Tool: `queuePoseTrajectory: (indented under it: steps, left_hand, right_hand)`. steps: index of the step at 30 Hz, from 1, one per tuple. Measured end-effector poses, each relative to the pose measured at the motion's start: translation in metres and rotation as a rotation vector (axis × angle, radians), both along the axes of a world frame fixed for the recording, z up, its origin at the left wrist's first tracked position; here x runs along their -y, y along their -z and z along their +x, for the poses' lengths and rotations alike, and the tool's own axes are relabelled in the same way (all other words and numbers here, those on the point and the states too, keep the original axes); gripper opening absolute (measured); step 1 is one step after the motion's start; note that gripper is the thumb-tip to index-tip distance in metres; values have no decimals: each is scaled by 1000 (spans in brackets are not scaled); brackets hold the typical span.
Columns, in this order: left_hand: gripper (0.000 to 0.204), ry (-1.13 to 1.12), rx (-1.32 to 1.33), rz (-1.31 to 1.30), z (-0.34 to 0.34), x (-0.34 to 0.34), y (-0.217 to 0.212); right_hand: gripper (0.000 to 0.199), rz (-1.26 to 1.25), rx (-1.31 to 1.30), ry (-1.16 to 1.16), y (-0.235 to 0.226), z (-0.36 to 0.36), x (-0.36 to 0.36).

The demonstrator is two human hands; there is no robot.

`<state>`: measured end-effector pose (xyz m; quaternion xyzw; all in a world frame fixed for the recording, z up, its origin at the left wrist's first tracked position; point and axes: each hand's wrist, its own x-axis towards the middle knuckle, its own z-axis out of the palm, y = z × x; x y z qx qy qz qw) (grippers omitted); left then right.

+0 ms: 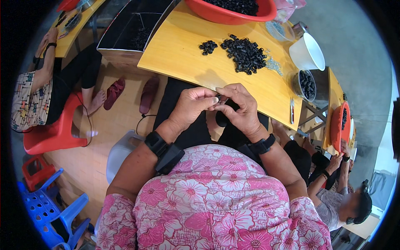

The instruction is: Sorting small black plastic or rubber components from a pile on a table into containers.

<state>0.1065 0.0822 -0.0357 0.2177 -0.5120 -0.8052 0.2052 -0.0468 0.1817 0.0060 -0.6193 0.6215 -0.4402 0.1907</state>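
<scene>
A small black part (219, 98) is pinched between the fingertips of the left hand (192, 106) and the right hand (241, 109), just in front of the yellow table (183, 50). Both hands are closed on it. On the table, a big pile of black parts (246, 54) is seen, with a small pile (208, 47) beside it. At the table's far edge, a red bowl (221, 16) is filled with black parts. At its right end, a metal cup (306, 85) of parts and a white bowl (307, 52) are kept. A wooden floor (121, 121) is seen below the table.
</scene>
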Motion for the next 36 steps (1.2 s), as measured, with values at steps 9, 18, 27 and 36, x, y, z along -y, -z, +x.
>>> queuePoseTrajectory:
  steps: [9,18,27,36]
  left_hand:
    - [13,-21,17,49,-1,-1,0]
    - [17,-14,14,65,0,2,2]
    - [17,-30,25,71,-3,2,-1]
    - [17,45,54,-18,-2,2,0]
  right_hand:
    - [38,-31,-165,53,8,7,-1]
    - [39,-17,-85,-21,8,4,3]
    - [40,40,-46,40,9,3,2]
    - [35,35,-15,31,8,1,0]
